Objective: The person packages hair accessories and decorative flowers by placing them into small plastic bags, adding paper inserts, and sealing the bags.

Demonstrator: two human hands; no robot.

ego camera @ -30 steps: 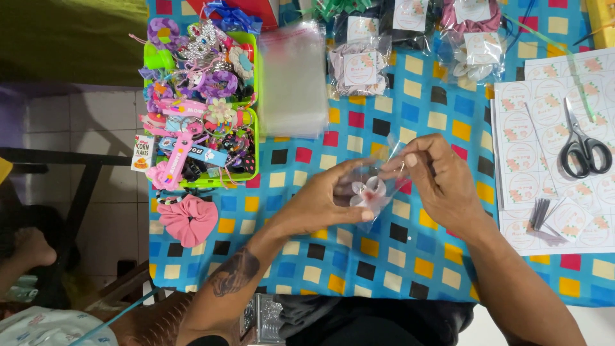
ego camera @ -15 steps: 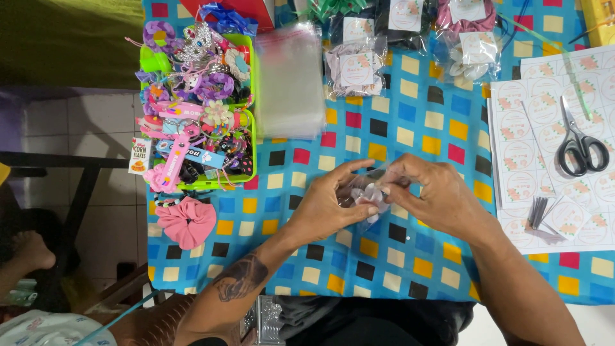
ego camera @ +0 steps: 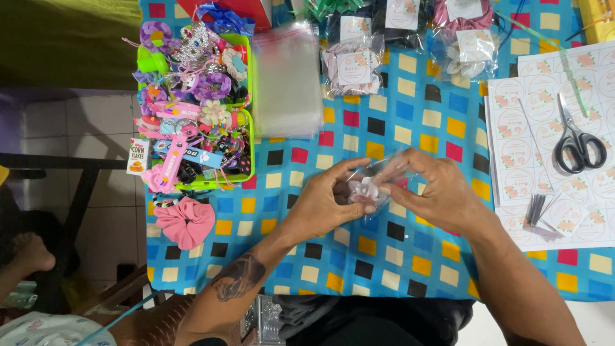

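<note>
A bright green plastic tray (ego camera: 248,128) heaped with colourful keychains and trinkets sits at the left of the surface (ego camera: 397,269), which wears a blue cloth of coloured squares. Just below it lies a pink fabric scrunchie (ego camera: 186,221). A stack of clear plastic sleeves (ego camera: 286,80) lies beside the tray. At right, black-handled scissors (ego camera: 576,138) rest on sheets of round stickers (ego camera: 532,128).

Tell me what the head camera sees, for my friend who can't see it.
Two hands, the left hand and right hand, together hold a small pale scrunchie in a clear plastic bag over a checked tablecloth. A green basket of trinkets, a pink scrunchie and black scissors lie around.
</note>
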